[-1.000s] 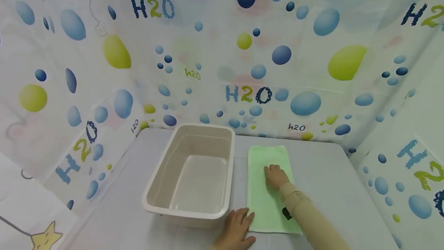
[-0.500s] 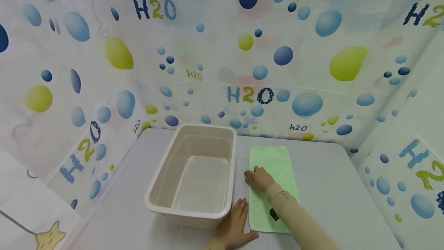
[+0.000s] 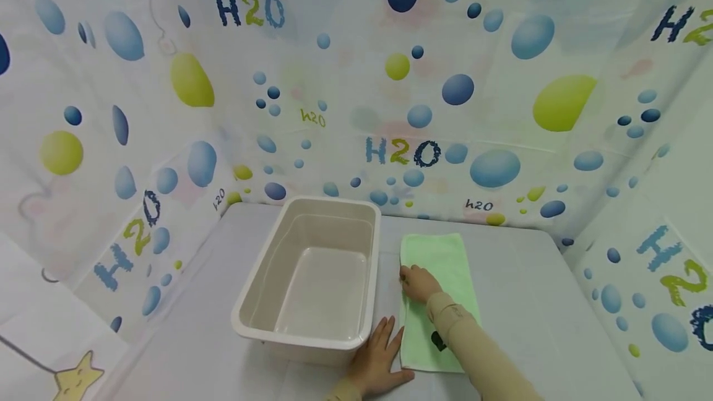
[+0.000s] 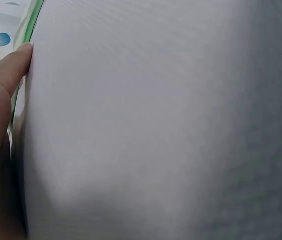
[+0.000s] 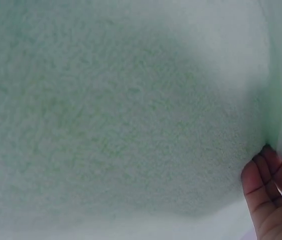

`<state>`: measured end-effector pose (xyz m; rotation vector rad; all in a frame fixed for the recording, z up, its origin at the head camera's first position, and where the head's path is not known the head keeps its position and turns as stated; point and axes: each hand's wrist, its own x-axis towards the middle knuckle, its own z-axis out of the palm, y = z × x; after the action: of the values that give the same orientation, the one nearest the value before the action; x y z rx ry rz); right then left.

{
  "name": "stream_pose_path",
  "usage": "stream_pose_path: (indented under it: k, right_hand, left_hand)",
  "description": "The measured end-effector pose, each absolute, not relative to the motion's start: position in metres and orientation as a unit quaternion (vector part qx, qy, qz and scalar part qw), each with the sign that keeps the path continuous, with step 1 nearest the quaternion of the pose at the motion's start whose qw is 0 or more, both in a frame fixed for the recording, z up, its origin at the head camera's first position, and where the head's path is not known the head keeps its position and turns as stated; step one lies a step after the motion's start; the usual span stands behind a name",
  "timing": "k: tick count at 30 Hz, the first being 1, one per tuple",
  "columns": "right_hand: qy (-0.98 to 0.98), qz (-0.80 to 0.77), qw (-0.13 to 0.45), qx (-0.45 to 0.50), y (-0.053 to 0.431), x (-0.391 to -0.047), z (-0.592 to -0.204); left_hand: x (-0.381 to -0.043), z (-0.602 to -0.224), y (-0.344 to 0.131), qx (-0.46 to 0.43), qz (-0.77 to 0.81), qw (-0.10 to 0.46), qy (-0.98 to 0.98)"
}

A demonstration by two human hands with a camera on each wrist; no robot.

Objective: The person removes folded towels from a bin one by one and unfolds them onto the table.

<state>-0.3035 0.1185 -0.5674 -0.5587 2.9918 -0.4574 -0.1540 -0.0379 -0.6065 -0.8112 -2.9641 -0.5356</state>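
A light green towel (image 3: 440,258) lies lengthwise on the table, with a dark mark near its front end, partly beside the sleeve. My right hand (image 3: 419,283) pinches the towel's left edge, which is slightly raised there. In the right wrist view the fingertips (image 5: 265,172) are bent at the towel's rim, next to a raised fold. My left hand (image 3: 375,361) lies flat with spread fingers on the table, between the basin and the towel's near left corner. In the left wrist view only one finger and part of the hand show, close to the green edge.
A beige plastic basin (image 3: 325,289) stands left of the towel, close to my left hand. A pale cloth covers the table (image 3: 523,302). Curtains (image 3: 345,79) printed with bubbles and "H2O" enclose the back and sides.
My right hand has moved left from the middle of the towel to its left edge and taken hold there. The left hand has shifted slightly and stays by the basin.
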Motion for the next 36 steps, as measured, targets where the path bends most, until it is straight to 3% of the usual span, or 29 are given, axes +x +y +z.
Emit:
stream_pose_path:
  k: [5,12,22,36]
  right_hand:
    - [0.968,-0.180,0.036,-0.171,0.122,-0.301,-0.561]
    - [0.953,-0.268,0.054,-0.130,0.137,-0.301,-0.560]
    - [0.887,-0.422,0.181,-0.042,0.175,-0.300,-0.552]
    - [0.925,-0.335,0.172,-0.041,0.259,-0.293,-0.551]
  left_hand:
    - [-0.154,-0.602,-0.039,-0.257,-0.171,-0.004,-0.951]
    - [-0.154,-0.607,-0.042,-0.262,-0.166,0.022,-0.950]
    - [-0.156,-0.608,-0.041,-0.252,-0.180,-0.002,-0.951]
    - [-0.153,-0.601,-0.036,-0.245,-0.184,-0.010,-0.952]
